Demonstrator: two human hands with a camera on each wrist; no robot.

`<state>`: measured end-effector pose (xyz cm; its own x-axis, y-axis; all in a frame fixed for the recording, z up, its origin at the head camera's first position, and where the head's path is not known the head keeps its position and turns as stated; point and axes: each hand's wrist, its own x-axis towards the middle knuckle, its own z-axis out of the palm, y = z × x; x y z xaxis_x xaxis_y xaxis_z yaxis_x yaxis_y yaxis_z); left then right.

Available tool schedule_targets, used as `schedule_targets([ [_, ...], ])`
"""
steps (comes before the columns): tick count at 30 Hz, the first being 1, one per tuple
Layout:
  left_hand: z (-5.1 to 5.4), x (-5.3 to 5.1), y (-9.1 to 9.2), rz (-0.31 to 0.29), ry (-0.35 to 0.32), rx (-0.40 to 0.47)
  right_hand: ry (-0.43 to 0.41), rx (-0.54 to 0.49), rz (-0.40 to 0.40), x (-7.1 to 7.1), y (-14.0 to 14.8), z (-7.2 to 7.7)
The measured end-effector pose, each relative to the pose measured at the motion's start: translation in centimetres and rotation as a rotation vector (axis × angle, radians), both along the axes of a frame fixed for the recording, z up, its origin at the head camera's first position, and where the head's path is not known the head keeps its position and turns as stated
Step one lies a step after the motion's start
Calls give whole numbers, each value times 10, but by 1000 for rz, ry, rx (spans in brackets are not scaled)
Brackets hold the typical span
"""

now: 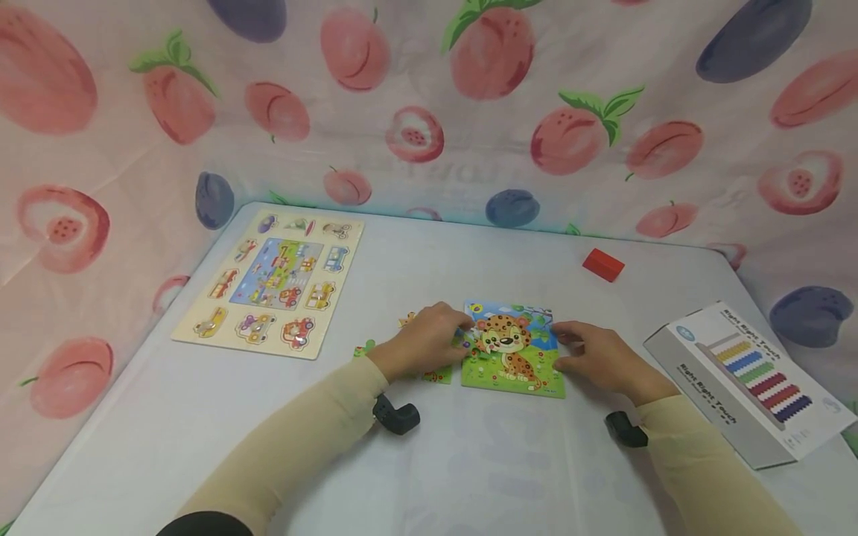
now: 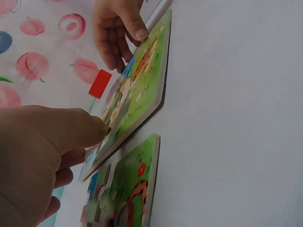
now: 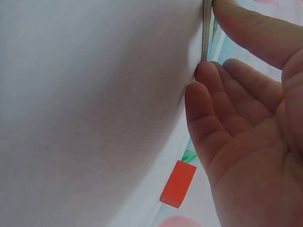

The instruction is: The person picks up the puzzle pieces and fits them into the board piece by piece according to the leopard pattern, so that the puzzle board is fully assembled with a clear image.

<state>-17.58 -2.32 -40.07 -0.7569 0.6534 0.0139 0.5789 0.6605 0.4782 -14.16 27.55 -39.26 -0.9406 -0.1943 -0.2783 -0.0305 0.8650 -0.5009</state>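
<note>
On the white table (image 1: 482, 461), we see a leopard puzzle (image 1: 512, 365) at the centre. A left hand (image 1: 429, 342) has its grip pinching a puzzle piece (image 1: 466, 345) at the left edge; a right hand (image 1: 599, 357), grip loose, touches the right edge.

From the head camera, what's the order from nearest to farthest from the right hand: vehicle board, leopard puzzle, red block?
1. Leopard puzzle: touching the right hand, on its left.
2. Red block: beyond the hand, toward the back of the table.
3. Vehicle board: off on the left side.
</note>
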Motion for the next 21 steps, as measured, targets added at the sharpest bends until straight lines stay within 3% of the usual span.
schedule_targets([
  [8, -2, -2, 12, -9, 35, -16, 11, -2, 8, 0, 1, -1],
  [21, -2, -1, 16, 11, 61, -61, 8, 8, 3, 0, -1, 1],
])
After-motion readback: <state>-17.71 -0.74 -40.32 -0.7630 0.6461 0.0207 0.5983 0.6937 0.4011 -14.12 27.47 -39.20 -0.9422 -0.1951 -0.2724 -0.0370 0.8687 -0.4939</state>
